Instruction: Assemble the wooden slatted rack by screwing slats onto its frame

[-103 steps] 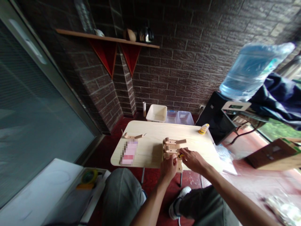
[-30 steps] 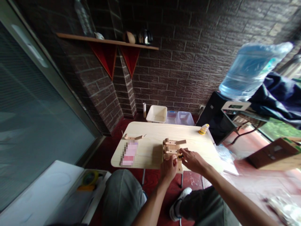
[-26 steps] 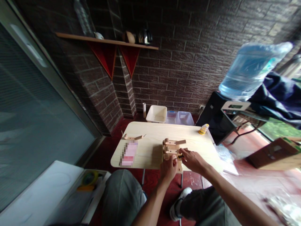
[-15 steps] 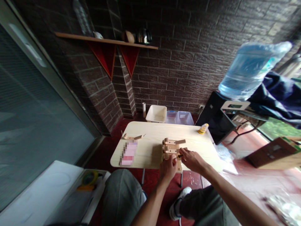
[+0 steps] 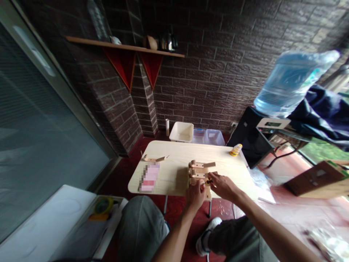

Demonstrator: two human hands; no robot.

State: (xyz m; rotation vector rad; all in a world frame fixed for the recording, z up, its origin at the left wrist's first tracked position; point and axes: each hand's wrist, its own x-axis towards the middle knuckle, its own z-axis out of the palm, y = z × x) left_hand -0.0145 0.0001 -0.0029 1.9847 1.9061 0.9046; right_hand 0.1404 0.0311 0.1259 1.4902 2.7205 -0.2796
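Note:
On the table's front part lies a wooden block (image 5: 207,194) bearing several tan strips, each with one curled end and dark dots along it; one such strip (image 5: 200,165) shows at the back. My right hand (image 5: 224,186) is closed around a small screwdriver with a yellow and black handle (image 5: 209,181), its shaft towards my left hand. Pinched fingers of my left hand (image 5: 195,196) rest at the front strip, close to the screwdriver's tip. What those fingers hold is hidden. The front strip is mostly covered by both hands.
Left on the table (image 5: 174,151) are another strip (image 5: 155,159) and a pink blurred item (image 5: 151,177). A yellow-capped clear bottle (image 5: 236,150) stands back right. Bins (image 5: 182,131) sit behind the table. An opened white case (image 5: 81,214) is at lower left.
The screwdriver's handle appears turned slightly in my right fingers, showing more yellow. Both hands stay in nearly the same place; the view shifts a little.

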